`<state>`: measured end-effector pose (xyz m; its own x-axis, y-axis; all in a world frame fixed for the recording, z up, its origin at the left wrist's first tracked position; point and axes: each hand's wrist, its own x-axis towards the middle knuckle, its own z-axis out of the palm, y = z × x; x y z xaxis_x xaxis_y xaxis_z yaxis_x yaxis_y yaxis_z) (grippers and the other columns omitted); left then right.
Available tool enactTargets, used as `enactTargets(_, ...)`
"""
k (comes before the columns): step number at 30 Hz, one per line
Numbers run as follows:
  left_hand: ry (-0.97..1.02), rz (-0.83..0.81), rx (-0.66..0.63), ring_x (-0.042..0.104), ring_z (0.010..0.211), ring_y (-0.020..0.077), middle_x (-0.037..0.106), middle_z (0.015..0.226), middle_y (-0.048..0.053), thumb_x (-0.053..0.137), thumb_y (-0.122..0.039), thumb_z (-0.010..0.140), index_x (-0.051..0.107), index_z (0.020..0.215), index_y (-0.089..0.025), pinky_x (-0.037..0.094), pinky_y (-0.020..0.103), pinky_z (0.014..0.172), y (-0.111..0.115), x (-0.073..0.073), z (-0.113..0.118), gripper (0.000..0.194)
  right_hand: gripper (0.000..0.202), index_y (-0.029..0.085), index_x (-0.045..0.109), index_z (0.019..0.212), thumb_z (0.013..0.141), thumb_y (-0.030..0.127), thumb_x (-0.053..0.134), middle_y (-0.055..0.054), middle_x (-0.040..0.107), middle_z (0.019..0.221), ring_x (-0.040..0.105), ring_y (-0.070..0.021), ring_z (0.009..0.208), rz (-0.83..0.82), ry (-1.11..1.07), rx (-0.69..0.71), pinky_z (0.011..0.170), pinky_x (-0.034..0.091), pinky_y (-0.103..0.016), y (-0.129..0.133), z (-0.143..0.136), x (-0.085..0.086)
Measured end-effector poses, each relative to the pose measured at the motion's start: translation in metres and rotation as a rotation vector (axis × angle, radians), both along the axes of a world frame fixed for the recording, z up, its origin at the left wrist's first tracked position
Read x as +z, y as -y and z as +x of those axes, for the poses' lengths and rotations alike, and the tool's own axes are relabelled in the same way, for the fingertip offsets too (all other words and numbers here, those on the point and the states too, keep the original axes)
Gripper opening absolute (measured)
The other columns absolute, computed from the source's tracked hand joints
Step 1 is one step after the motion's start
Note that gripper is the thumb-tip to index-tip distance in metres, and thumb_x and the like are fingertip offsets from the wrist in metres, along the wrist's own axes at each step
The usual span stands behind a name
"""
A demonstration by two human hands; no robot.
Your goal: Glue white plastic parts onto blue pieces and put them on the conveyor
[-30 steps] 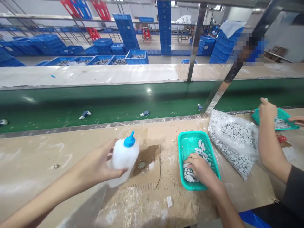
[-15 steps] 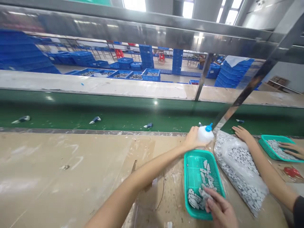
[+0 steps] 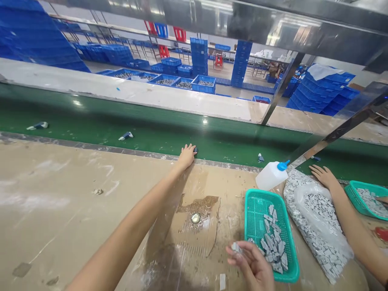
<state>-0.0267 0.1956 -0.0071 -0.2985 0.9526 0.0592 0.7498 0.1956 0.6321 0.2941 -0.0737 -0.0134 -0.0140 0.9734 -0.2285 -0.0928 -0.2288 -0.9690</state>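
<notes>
Fingers spread, our left hand touches a dark piece mid-frame; our right hand pinches a grey part, likely for control.

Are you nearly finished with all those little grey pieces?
Not nearly, it seems. The bottle is already put down, but I can't tell which pieces are finished. In hand: the right hand holds a small grey piece; the left hand touches a dark part on the green belt. Left over: many pieces in the near basket and bag.

blue crates stacked on the floor; red stools behind.
</notes>
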Motion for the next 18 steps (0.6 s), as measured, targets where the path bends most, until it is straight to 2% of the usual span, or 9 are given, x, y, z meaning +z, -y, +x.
enactTargets(2,0.043,-0.007,0.032,0.048,0.132,0.0383,0.062,0.126,0.025,0.048,-0.005,0.086,0.061,0.109,-0.009,0.032,0.055,0.112,0.006,-0.004,-0.001,0.027,0.036,0.022,0.080,0.091,0.081,0.056,0.073,-0.012,0.077,0.098,0.074,-0.0258,0.091,0.089,0.122,0.042,0.073,0.062,-0.030,-0.008,-0.016,0.003)
enactTargets(4,0.103,0.013,0.060,0.051,0.126,0.0336,0.061,0.125,0.021,0.049,-0.008,0.088,0.058,0.115,-0.011,0.036,0.049,0.110,0.019,-0.003,0.002,0.029,0.029,0.024,0.081,0.095,0.085,0.050,0.070,-0.009,0.077,0.099,0.073,-0.0232,0.091,0.156,0.261,0.087,0.075,0.061,-0.027,-0.017,-0.030,0.003)
enactTargets(7,0.224,0.014,0.058,0.056,0.110,0.0248,0.061,0.119,0.015,0.048,-0.015,0.092,0.053,0.122,-0.014,0.044,0.037,0.098,0.061,-0.001,0.004,0.031,0.028,0.025,0.079,0.107,0.088,0.042,0.066,-0.009,0.078,0.106,0.074,-0.0229,0.093,0.208,0.390,0.107,0.076,0.061,-0.029,-0.032,-0.050,-0.004)
enactTargets(9,0.463,-0.053,-0.017,0.056,0.086,0.0187,0.061,0.099,0.009,0.051,-0.024,0.094,0.056,0.120,-0.015,0.047,0.029,0.079,0.102,-0.002,0.004,0.028,0.030,0.025,0.076,0.114,0.090,0.039,0.064,-0.009,0.077,0.114,0.073,-0.0235,0.100,0.262,0.462,0.118,0.082,0.061,-0.031,-0.038,-0.061,-0.011)
enactTargets(11,0.933,-0.126,-0.106,0.046,0.068,0.0141,0.053,0.084,0.004,0.060,-0.038,0.091,0.060,0.116,-0.014,0.040,0.025,0.063,0.145,-0.004,0.003,0.034,0.030,0.024,0.075,0.116,0.092,0.036,0.062,-0.008,0.076,0.115,0.073,-0.0226,0.101,0.329,0.540,0.152,0.087,0.060,-0.033,-0.041,-0.070,-0.018)
enactTargets(13,1.310,-0.144,-0.126,0.037,0.063,0.0115,0.045,0.076,0.001,0.071,-0.044,0.085,0.064,0.112,-0.012,0.032,0.023,0.057,0.183,-0.006,0.002,0.043,0.027,0.022,0.075,0.113,0.094,0.033,0.060,-0.007,0.078,0.109,0.075,-0.0207,0.096,0.403,0.616,0.178,0.084,0.060,-0.031,-0.042,-0.077,-0.023)
enactTargets(14,1.416,-0.137,-0.116,0.034,0.062,0.0106,0.043,0.074,0.000,0.075,-0.044,0.081,0.065,0.110,-0.011,0.029,0.023,0.055,0.197,-0.007,0.002,0.045,0.024,0.021,0.075,0.110,0.095,0.032,0.060,-0.007,0.079,0.104,0.075,-0.0199,0.092,0.452,0.656,0.184,0.081,0.060,-0.030,-0.043,-0.080,-0.025)
enactTargets(16,1.508,-0.121,-0.106,0.032,0.059,0.0091,0.044,0.071,-0.001,0.080,-0.041,0.077,0.068,0.107,-0.009,0.026,0.023,0.053,0.215,-0.007,0.003,0.045,0.020,0.019,0.076,0.104,0.095,0.029,0.061,-0.006,0.080,0.097,0.075,-0.0186,0.086,0.572,0.734,0.188,0.077,0.059,-0.029,-0.043,-0.085,-0.027)
enactTargets(18,1.517,-0.113,-0.114,0.037,0.059,0.0086,0.051,0.071,0.000,0.082,-0.037,0.076,0.070,0.105,-0.010,0.031,0.024,0.055,0.222,-0.007,0.004,0.041,0.016,0.018,0.075,0.102,0.095,0.023,0.062,-0.006,0.079,0.095,0.074,-0.0178,0.085,0.706,0.780,0.192,0.078,0.058,-0.029,-0.044,-0.088,-0.028)
